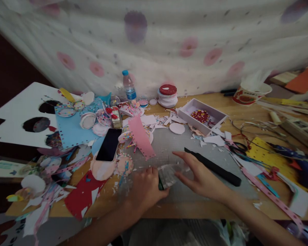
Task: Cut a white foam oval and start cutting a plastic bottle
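Between our two hands, on the grey cutting mat (169, 143), sits a clear tape dispenser (169, 175) with a dark green part at its near end. Our left hand (146, 187) is curled around that end, grasping it, while our right hand (198, 175) lies half open, its fingers (182, 155) stretched over the clear top and touching it. Just beyond the right hand, a long black ruler (213, 166) lies slanted across the mat. Beyond the left hand lies a pink scalloped paper strip (141, 137), and to its left a dark smartphone (109, 145) rests on paper rounds. Farther beyond the right hand stands a white shallow box (215, 118) holding a red dotted piece. Well beyond both hands, a water bottle (129, 85) stands upright near the spotted curtain (169, 41).
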A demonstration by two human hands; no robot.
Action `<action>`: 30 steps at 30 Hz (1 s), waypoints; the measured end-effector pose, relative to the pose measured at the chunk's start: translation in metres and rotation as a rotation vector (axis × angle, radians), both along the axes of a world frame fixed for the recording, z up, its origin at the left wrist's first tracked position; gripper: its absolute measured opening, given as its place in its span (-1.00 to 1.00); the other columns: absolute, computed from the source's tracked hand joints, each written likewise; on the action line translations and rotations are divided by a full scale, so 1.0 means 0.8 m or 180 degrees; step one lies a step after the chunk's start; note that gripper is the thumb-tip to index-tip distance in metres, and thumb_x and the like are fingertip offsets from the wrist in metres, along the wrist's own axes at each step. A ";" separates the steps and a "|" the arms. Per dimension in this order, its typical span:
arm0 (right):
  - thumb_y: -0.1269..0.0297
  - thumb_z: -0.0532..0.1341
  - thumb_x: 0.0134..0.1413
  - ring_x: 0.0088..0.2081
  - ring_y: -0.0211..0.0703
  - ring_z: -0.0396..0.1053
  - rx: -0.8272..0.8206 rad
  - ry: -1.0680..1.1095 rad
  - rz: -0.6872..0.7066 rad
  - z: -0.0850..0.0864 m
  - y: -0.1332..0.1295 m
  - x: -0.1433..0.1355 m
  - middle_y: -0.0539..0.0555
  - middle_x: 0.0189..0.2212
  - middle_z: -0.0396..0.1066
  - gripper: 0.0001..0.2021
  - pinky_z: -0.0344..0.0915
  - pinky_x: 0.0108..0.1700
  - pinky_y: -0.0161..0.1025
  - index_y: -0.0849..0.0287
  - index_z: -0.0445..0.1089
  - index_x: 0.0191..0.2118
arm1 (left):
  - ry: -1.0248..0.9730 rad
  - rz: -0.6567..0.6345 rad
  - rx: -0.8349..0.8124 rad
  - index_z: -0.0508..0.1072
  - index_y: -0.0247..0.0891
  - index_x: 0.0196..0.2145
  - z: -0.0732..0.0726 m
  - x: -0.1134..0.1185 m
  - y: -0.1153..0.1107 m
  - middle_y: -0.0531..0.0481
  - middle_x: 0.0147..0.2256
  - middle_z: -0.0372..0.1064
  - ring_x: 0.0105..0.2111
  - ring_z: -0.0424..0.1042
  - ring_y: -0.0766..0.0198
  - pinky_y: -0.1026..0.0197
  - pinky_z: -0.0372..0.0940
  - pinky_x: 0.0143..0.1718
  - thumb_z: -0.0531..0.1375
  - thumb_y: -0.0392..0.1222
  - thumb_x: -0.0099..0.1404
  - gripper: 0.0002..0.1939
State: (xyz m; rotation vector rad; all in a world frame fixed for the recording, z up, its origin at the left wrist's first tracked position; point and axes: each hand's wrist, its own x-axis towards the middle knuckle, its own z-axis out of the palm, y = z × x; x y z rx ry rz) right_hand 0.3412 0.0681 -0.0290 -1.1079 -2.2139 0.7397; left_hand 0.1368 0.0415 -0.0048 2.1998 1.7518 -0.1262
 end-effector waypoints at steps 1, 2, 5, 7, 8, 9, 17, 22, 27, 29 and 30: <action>0.26 0.18 0.19 0.16 0.07 0.24 -0.0027 -0.0124 0.0200 -0.001 0.000 0.000 0.28 0.13 0.29 -0.43 0.23 0.16 0.13 0.14 0.04 0.28 | 0.0032 -0.0038 0.0073 0.45 -0.45 -0.08 -0.003 0.001 -0.003 -0.34 -0.20 0.51 -0.18 0.50 -0.14 -0.03 0.36 -0.19 0.22 0.05 0.14 -0.47; 0.25 0.20 0.18 0.18 0.08 0.22 -0.0051 -0.0218 0.0438 -0.001 0.000 -0.001 0.28 0.15 0.27 -0.39 0.20 0.18 0.14 0.15 0.02 0.30 | 0.0057 -0.0076 0.0140 0.43 -0.48 -0.04 -0.005 0.002 -0.006 -0.36 -0.19 0.49 -0.17 0.49 -0.15 -0.04 0.37 -0.19 0.22 0.04 0.15 -0.45; 0.30 0.22 0.15 0.21 0.04 0.19 -0.0108 -0.0336 0.0977 0.002 -0.001 -0.006 0.25 0.18 0.26 -0.41 0.16 0.22 0.09 0.15 0.09 0.28 | 0.0070 -0.0171 0.0244 0.42 -0.52 -0.02 -0.013 0.001 -0.009 -0.39 -0.17 0.48 -0.17 0.49 -0.16 -0.06 0.39 -0.18 0.24 0.05 0.14 -0.40; 0.35 0.22 0.16 0.21 -0.02 0.19 -0.0129 -0.0347 0.1060 0.002 0.000 -0.007 0.23 0.18 0.25 -0.45 0.19 0.21 0.02 0.14 0.13 0.25 | 0.0059 -0.0213 0.0272 0.43 -0.49 -0.04 -0.016 -0.001 -0.009 -0.36 -0.19 0.49 -0.19 0.49 -0.14 -0.06 0.40 -0.19 0.25 0.06 0.13 -0.41; 0.35 0.21 0.18 0.20 -0.03 0.21 -0.0113 -0.0350 0.1060 0.001 0.001 -0.007 0.22 0.18 0.26 -0.47 0.21 0.19 0.00 0.13 0.14 0.25 | 0.0050 -0.0230 0.0287 0.43 -0.48 -0.05 -0.017 -0.002 -0.008 -0.34 -0.20 0.49 -0.20 0.50 -0.13 -0.06 0.41 -0.20 0.24 0.06 0.13 -0.42; 0.35 0.20 0.20 0.19 -0.05 0.22 -0.0078 -0.0357 0.1067 -0.002 0.003 -0.007 0.21 0.17 0.27 -0.49 0.22 0.18 -0.01 0.12 0.14 0.25 | 0.0037 -0.0240 0.0305 0.44 -0.47 -0.06 -0.018 -0.002 -0.007 -0.31 -0.22 0.50 -0.21 0.50 -0.12 -0.05 0.41 -0.21 0.24 0.06 0.13 -0.43; 0.38 0.11 0.26 0.16 0.01 0.25 0.0678 -0.0271 0.1143 -0.033 0.013 -0.001 0.27 0.16 0.29 -0.67 0.27 0.10 0.00 0.17 0.27 0.12 | -0.0140 -0.0190 0.0217 0.48 -0.37 -0.19 -0.014 -0.009 0.011 -0.20 -0.28 0.52 -0.26 0.52 -0.09 -0.07 0.43 -0.25 0.25 0.15 0.09 -0.48; 0.53 0.06 0.15 0.17 0.05 0.20 0.0713 -0.0348 0.1119 -0.037 0.014 -0.005 0.30 0.17 0.23 -0.63 0.24 0.09 0.06 0.19 0.29 0.06 | -0.0190 -0.0056 -0.0104 0.49 -0.32 -0.25 -0.008 -0.010 0.027 -0.16 -0.30 0.54 -0.28 0.53 -0.11 -0.10 0.42 -0.26 0.28 0.21 0.02 -0.47; 0.59 0.05 0.08 0.19 0.03 0.16 0.0732 -0.0321 0.1037 -0.040 0.007 -0.007 0.28 0.18 0.20 -0.59 0.22 0.08 0.08 0.15 0.26 0.04 | -0.0152 0.0033 -0.0309 0.49 -0.30 -0.20 -0.004 -0.008 0.027 -0.16 -0.26 0.54 -0.24 0.53 -0.11 -0.09 0.42 -0.22 0.32 0.15 0.01 -0.49; 0.59 0.05 0.08 0.20 0.03 0.14 0.0749 -0.0305 0.0997 -0.042 0.003 -0.007 0.27 0.20 0.18 -0.59 0.22 0.08 0.08 0.13 0.25 0.04 | -0.0147 0.0039 -0.0324 0.48 -0.31 -0.17 -0.004 -0.007 0.023 -0.19 -0.23 0.54 -0.22 0.52 -0.10 -0.08 0.41 -0.20 0.32 0.12 0.04 -0.50; 0.59 0.05 0.08 0.20 0.02 0.14 0.0763 -0.0288 0.0976 -0.043 0.001 -0.007 0.26 0.21 0.17 -0.59 0.22 0.08 0.08 0.13 0.25 0.04 | -0.0157 0.0029 -0.0320 0.48 -0.32 -0.15 -0.005 -0.006 0.022 -0.20 -0.21 0.53 -0.20 0.52 -0.10 -0.08 0.41 -0.18 0.32 0.10 0.06 -0.49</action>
